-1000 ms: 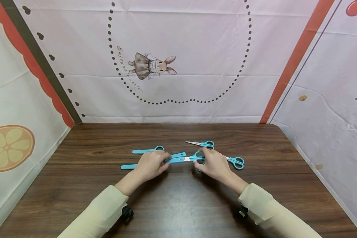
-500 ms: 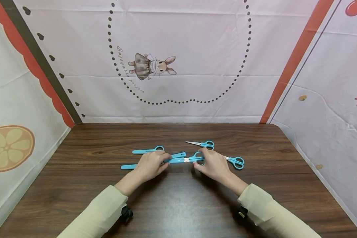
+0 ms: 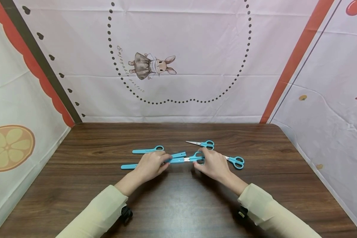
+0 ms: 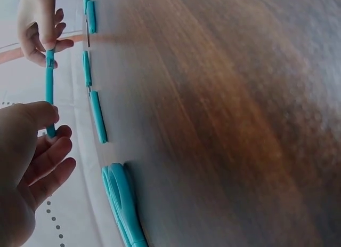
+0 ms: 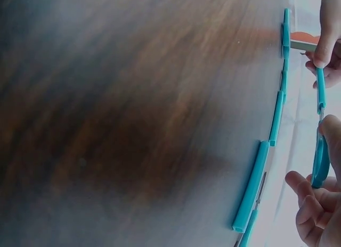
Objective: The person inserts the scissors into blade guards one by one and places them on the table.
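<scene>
Both hands share one pair of light-blue scissors (image 3: 196, 158), raised off the table in the wrist views. My left hand (image 3: 151, 164) pinches the blue blade cover (image 3: 177, 160) between thumb and fingers. The handles are gripped by my right hand (image 3: 215, 163), its fingertips at the finger loops. A short stretch of silvery blade shows between cover and handles; the rest of the blades is inside the cover. In the right wrist view the scissors' handle (image 5: 321, 159) lines up with the cover (image 5: 321, 89). Just behind the held cover, another blue cover (image 3: 179, 154) lies on the table.
Behind my left hand lie covered scissors (image 3: 145, 150); a blue piece (image 3: 128, 167) shows left of it, partly hidden. Uncovered scissors (image 3: 206, 144) rest behind my right hand, others (image 3: 237, 162) to its right. Printed cloth (image 3: 196, 66) surrounds the wooden table (image 3: 178, 205).
</scene>
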`<state>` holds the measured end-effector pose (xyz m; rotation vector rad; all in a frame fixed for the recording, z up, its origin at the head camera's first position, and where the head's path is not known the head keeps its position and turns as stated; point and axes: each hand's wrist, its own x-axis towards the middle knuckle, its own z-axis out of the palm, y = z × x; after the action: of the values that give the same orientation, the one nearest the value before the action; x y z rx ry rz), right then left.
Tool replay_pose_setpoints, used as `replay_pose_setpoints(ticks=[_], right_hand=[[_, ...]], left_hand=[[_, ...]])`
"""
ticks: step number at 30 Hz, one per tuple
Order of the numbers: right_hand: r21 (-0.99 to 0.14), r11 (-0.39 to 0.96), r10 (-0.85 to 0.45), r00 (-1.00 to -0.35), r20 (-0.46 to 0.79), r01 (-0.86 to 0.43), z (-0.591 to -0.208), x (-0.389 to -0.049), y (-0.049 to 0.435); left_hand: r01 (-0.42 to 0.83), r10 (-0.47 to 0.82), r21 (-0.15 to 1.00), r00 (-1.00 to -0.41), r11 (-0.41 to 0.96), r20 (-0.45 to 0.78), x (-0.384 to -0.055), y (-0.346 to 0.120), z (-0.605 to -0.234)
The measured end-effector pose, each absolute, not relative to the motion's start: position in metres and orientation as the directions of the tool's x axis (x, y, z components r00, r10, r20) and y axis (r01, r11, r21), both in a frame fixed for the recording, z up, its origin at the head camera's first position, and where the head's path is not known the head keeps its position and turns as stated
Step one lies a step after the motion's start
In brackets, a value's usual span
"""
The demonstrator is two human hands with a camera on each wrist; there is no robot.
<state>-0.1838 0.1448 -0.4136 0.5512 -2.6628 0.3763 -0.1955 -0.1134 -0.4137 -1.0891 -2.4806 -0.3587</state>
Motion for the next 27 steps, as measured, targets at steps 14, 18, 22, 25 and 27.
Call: replay_pose_setpoints(ticks=[14,18,22,25,27], right_hand=[[-0.207,0.88,-0.307,-0.844,0.439,-0.428,-0.4123,-0.1829,0.1415],[-0.211,0.881,-0.305,-0.849,0.432,-0.423,-0.4141,-0.184,0.1408],[-0.206,0.88,-0.308,-0.844,0.439,-0.428,-0.4154,-0.1841,0.14],[-0.205,0.878,-0.307,-0.838,0.452,-0.432,-0.4151,-0.1835,0.1392],[-0.206,0.878,-0.305,-0.837,0.455,-0.432,-0.4146,-0.1831,0.1388]], left_hand=[[0.751,0.639,0.073,-0.605,0.657,0.475,-0.1964,-0.111,-0.4139],[0.746,0.633,0.072,-0.607,0.662,0.48,-0.1959,-0.1108,-0.414],[0.751,0.634,0.072,-0.601,0.656,0.486,-0.1956,-0.1103,-0.4146],[0.757,0.635,0.068,-0.591,0.65,0.498,-0.1955,-0.1096,-0.4145],[0.76,0.635,0.062,-0.583,0.647,0.506,-0.1953,-0.109,-0.4141]])
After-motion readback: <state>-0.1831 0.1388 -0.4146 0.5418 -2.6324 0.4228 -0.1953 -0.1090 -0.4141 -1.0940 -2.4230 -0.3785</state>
